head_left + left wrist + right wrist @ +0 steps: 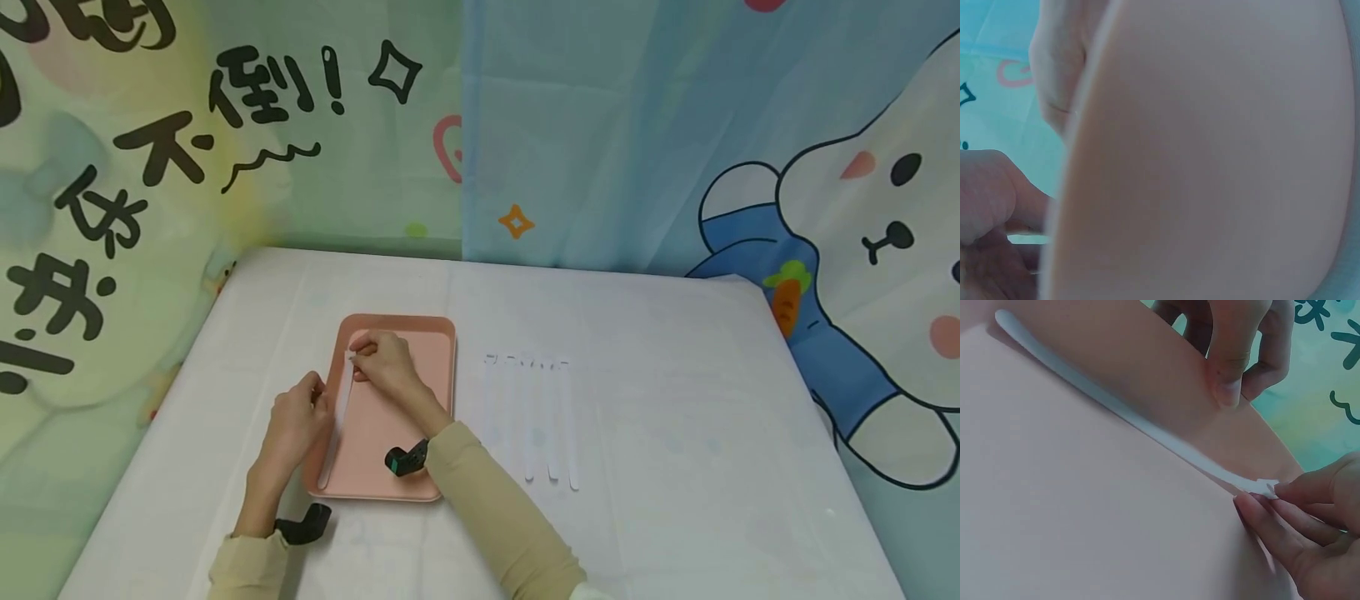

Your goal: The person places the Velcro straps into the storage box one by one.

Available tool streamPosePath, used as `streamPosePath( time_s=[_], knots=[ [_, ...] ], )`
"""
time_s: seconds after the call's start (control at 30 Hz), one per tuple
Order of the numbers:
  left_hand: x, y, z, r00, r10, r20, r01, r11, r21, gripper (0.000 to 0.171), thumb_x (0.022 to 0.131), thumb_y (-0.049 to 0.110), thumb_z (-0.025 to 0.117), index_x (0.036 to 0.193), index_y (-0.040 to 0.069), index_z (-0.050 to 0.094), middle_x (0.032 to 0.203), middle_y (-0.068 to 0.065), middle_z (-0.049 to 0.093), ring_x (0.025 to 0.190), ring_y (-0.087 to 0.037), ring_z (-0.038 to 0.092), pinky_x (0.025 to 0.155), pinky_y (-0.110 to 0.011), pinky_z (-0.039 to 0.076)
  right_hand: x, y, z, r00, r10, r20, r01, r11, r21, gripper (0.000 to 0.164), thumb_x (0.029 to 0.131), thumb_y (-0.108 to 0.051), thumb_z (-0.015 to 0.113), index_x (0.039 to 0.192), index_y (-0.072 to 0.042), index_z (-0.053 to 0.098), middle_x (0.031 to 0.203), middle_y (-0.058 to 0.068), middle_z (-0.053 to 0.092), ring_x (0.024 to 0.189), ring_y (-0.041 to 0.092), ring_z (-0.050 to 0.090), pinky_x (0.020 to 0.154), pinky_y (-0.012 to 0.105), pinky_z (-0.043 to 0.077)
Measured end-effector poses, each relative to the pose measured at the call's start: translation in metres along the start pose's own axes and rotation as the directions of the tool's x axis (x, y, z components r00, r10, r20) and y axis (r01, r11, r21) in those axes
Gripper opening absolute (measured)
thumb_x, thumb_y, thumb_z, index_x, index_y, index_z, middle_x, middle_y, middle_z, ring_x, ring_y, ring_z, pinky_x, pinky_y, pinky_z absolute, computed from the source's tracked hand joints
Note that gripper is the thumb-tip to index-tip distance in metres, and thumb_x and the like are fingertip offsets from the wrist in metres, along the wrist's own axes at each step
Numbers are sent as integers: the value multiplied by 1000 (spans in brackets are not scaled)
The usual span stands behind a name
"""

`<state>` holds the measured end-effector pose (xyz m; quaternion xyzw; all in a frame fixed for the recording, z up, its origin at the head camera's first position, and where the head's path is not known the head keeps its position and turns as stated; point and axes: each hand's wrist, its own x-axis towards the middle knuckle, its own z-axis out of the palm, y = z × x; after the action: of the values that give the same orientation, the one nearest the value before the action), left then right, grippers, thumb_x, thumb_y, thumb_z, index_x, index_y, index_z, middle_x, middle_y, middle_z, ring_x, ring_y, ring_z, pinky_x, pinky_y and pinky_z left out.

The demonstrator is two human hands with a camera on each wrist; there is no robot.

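Note:
A long, thin white strip (pixel 1129 415) lies slanted along the left side of a pink tray (pixel 397 433). Its far end is pinched between the thumb and fingers of my right hand (pixel 386 362), close to the tray's upper left corner. That end looks wider and notched in the right wrist view; the other end is rounded. My left hand (pixel 296 421) holds the tray's left rim, with the thumb (pixel 1230 390) on the inner side and some fingers hidden behind the rim. In the left wrist view the tray wall (pixel 1210 150) covers most of the picture.
Several similar white strips (pixel 551 425) lie side by side on the white tablecloth (pixel 690 467), right of the tray, with small dark marks at their far ends. Printed curtains (pixel 585 150) hang behind the table. Each wrist wears a black camera (pixel 303 527).

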<state>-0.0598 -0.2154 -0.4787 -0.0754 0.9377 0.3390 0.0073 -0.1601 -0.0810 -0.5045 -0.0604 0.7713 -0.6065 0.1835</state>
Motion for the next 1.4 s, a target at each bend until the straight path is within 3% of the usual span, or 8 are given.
streamPosePath(
  time_s=[0.17, 0.3, 0.43, 0.6, 0.77, 1.0, 1.2, 1.4],
  knots=[
    [-1, 1, 1, 1000, -3, 5, 3, 1000, -5, 5, 93, -2, 53, 94, -2, 57, 72, -12, 60, 60, -21, 50, 52, -32, 38, -3, -2, -4, 999, -28, 36, 32, 994, -106, 23, 93, 5, 65, 115, 2, 73, 105, 15, 74, 72, 16, 72, 63, 22, 57],
    [-1, 1, 2, 1000, -10, 5, 10, 1000, -6, 5, 94, -1, 53, 95, -2, 57, 77, -15, 64, 62, -22, 53, 53, -31, 40, -5, -3, -8, 994, -84, 72, 98, 967, -233, 36, 89, 9, 59, 121, -2, 73, 113, 13, 75, 77, 8, 66, 66, 17, 53],
    [-1, 1, 2, 1000, -13, 12, 13, 1000, -13, 5, 94, -1, 53, 95, -2, 57, 79, -17, 65, 61, -22, 53, 53, -31, 41, -8, -4, -12, 985, -133, 113, 165, 917, -363, 39, 92, 6, 57, 126, -5, 72, 119, 8, 75, 95, 12, 68, 74, 16, 49],
    [-2, 2, 1, 1000, -14, 24, 15, 1000, -12, 6, 93, -1, 52, 95, -3, 57, 79, -18, 65, 61, -22, 53, 53, -31, 41, -11, -7, -17, 979, -130, 155, 187, 871, -454, 39, 101, -3, 51, 135, -10, 67, 131, 5, 71, 121, 18, 66, 90, 21, 50],
    [-2, 2, -1, 999, -32, 43, 33, 999, -14, 7, 93, -1, 50, 95, -3, 57, 79, -18, 65, 59, -22, 52, 52, -31, 41, -16, -12, -25, 979, -107, 176, 178, 868, -463, 39, 105, -7, 48, 140, -14, 64, 140, 3, 65, 129, 19, 61, 102, 27, 50],
    [-1, 3, -1, 997, -52, 51, 53, 998, -27, 9, 94, 2, 49, 96, -3, 56, 76, -16, 64, 58, -20, 52, 51, -30, 40, -27, -23, -43, 972, -99, 213, 177, 904, -388, 37, 103, -7, 50, 138, -9, 64, 137, 5, 66, 124, 20, 63, 99, 27, 51],
    [-2, 6, -1, 995, -73, 64, 75, 996, -40, 10, 95, 2, 50, 97, -5, 56, 78, -18, 65, 59, -20, 54, 51, -30, 42, -40, -30, -66, 959, -176, 221, 240, 920, -309, 34, 100, -3, 49, 130, -2, 67, 125, 11, 72, 116, 24, 67, 96, 28, 52],
    [-2, 3, -1, 996, -79, 47, 82, 995, -55, 13, 95, 3, 53, 98, -7, 60, 84, -22, 68, 64, -24, 58, 54, -30, 45, -54, -29, -86, 949, -260, 178, 297, 927, -230, 28, 98, -4, 56, 124, 0, 69, 112, 11, 75, 106, 23, 72, 92, 27, 54]
  ],
)
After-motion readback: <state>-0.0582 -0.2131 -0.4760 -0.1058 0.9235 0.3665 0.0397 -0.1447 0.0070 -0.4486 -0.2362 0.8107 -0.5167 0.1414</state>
